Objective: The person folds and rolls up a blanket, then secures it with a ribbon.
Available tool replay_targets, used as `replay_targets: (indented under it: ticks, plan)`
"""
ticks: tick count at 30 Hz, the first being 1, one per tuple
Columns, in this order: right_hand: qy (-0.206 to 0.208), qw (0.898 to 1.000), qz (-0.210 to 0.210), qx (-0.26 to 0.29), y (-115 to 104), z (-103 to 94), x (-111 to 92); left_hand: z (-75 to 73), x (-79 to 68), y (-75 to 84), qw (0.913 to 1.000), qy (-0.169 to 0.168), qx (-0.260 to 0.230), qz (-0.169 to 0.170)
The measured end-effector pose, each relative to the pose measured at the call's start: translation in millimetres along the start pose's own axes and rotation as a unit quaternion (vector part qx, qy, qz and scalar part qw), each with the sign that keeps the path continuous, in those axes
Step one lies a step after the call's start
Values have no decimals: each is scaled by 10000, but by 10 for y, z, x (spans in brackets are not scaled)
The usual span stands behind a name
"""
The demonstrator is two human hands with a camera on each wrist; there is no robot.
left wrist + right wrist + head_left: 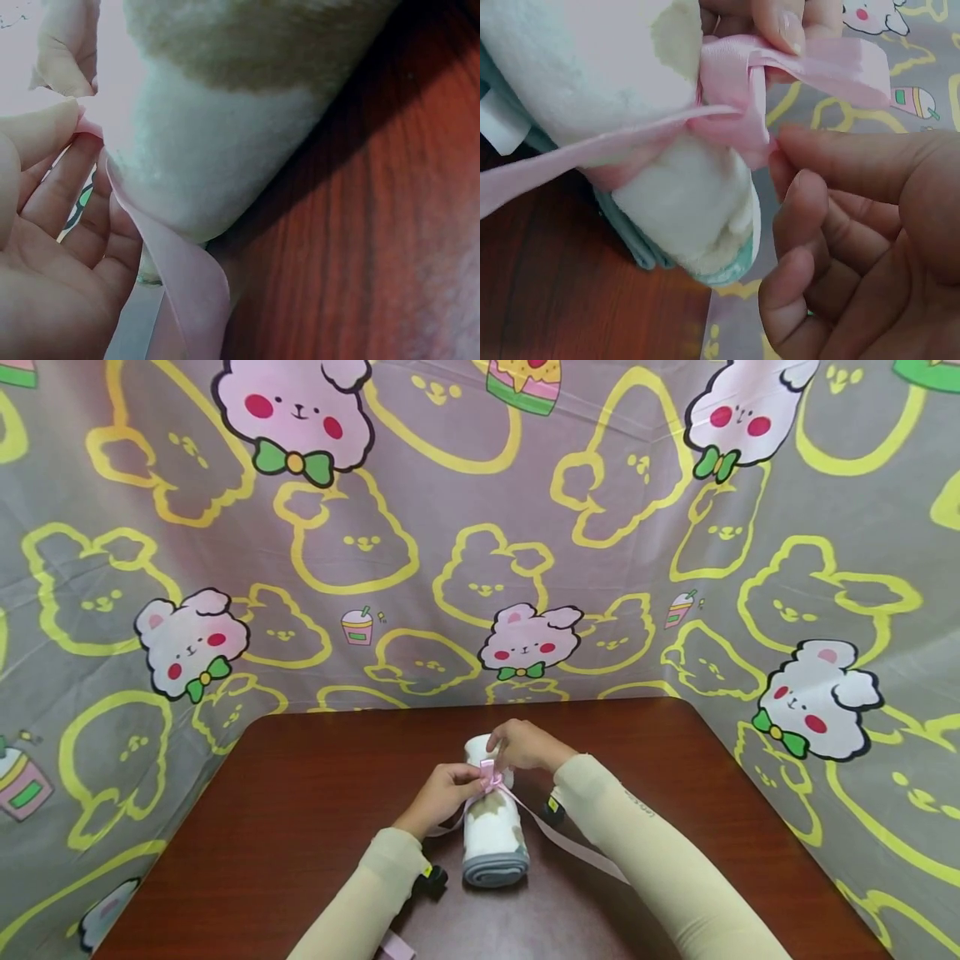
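Observation:
A rolled plush blanket (492,835), white with brown patches and a grey-blue edge, lies lengthwise on the table. Pink ribbon (726,64) wraps around its middle, with a loop standing up from the crossing. The left hand (448,787) pinches the ribbon at the base of that loop between thumb and fingers. From the far right side, the right hand (527,745) reaches over the roll; its thumb and index fingertip (791,139) pinch a fold of ribbon below the loop. One ribbon tail (573,846) trails right, under the right forearm; another (187,281) hangs down the left side.
The brown wooden table (300,810) carries the roll near its centre. A short piece of pink ribbon (396,947) shows by the left forearm. A patterned cloth (420,568) hangs behind and at both sides. A white label (504,124) sticks out from the blanket.

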State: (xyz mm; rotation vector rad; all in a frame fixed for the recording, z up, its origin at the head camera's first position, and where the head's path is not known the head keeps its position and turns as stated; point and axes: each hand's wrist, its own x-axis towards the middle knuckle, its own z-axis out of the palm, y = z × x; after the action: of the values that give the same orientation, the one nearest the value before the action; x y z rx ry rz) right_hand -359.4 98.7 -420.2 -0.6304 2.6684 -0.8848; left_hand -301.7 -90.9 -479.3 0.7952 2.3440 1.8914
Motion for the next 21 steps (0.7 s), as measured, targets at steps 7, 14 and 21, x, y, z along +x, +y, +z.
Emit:
replay_targets:
  ticks: [7, 14, 21]
  plan:
    - [-38, 9999, -151, -64, 29, -11, -33, -6, -3, 5, 10000, -1, 11, -33]
    - [-61, 9999, -53, -61, -3, -27, -51, -4, -7, 21, 9999, 29, 110, -53]
    - [371, 9918, -707, -997, -28, -106, -42, -9, -22, 36, 9999, 38, 131, -78]
